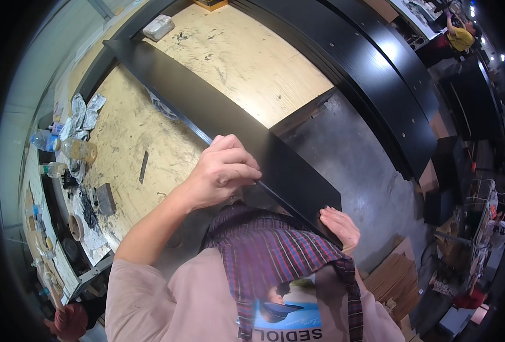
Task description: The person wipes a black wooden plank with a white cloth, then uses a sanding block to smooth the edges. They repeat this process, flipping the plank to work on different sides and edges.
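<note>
A long flat black board (pixel 207 105) runs slantwise from the far left down to my body, its near end by my apron. My left hand (pixel 224 171) is closed in a pinch at the board's left long edge, about two thirds of the way down. Whatever the fingertips hold is hidden behind them. My right hand (pixel 341 229) grips the near end of the board, fingers together over its corner and the thumb out of sight. Under the board's far part lies a stained wooden worktop (pixel 150 142).
Crumpled rags (pixel 84 114), plastic bottles (pixel 78 149) and a dark block (pixel 105 199) sit along the left side. A wrapped white block (pixel 158 27) lies at the far end. Large black panels (pixel 366 62) stand on the right. Cardboard (pixel 395 279) lies lower right. Other people work farther off.
</note>
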{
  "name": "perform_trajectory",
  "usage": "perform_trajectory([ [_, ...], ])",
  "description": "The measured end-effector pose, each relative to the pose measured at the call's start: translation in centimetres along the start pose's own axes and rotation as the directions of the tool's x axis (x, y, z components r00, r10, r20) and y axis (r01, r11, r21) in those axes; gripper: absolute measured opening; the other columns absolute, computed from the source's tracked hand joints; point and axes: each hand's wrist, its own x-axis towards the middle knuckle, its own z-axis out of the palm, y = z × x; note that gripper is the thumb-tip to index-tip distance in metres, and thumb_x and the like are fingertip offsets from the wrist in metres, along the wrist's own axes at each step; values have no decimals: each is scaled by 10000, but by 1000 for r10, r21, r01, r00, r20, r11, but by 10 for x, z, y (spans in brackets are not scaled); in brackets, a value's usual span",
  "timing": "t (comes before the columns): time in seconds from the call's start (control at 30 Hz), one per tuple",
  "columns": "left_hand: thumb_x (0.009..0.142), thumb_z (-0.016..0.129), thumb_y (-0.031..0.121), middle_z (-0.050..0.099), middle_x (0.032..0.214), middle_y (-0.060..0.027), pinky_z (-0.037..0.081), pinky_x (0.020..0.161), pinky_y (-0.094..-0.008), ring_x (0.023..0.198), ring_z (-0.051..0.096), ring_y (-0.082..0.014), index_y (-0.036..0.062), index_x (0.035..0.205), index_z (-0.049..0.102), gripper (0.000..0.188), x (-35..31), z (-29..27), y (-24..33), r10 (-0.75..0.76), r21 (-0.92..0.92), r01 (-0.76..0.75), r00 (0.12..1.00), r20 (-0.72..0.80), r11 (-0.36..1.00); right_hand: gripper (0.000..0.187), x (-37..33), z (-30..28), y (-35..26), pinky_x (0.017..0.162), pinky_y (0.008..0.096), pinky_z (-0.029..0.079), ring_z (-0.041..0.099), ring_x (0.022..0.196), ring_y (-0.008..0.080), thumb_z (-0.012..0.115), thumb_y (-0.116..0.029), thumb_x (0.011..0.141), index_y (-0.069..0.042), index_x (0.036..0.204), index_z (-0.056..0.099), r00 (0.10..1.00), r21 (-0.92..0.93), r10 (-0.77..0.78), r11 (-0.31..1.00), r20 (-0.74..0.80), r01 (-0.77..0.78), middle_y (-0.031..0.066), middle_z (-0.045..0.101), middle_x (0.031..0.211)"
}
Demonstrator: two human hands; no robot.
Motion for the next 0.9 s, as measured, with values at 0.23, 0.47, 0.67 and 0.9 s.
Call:
perform_trajectory([
  [0.23,615,793,54,674,857,10,408,773,-340,828,549,-203,93,811,705,219,-3,4,3,26,35,-24,999,-45,999,193,-1,-1,-2,857,396,552,697,894,297,720,-35,725,-18,917,719,1000,-27,-10,1000,11,10,141,717,925],
  [0.47,603,794,38,649,832,21,423,796,-335,855,557,-195,93,799,701,224,4,-5,12,-137,1,138,989,59,990,184,-3,-2,-1,869,407,550,694,909,295,723,-38,736,-24,919,722,999,-50,-21,998,38,22,128,718,944],
  [0.67,588,795,23,638,822,17,439,797,-318,846,554,-191,83,753,689,205,0,-1,14,-178,-29,181,981,71,983,176,-12,5,9,880,417,551,692,919,300,741,-24,734,-27,909,728,997,-77,-76,994,30,79,122,717,948],
  [0.9,591,780,-4,619,803,4,454,756,-320,841,550,-203,72,729,651,204,-1,2,12,-159,-19,161,984,80,987,186,-11,3,10,880,411,554,688,935,299,732,-18,738,-31,924,732,994,-107,-84,990,69,91,116,714,955],
])
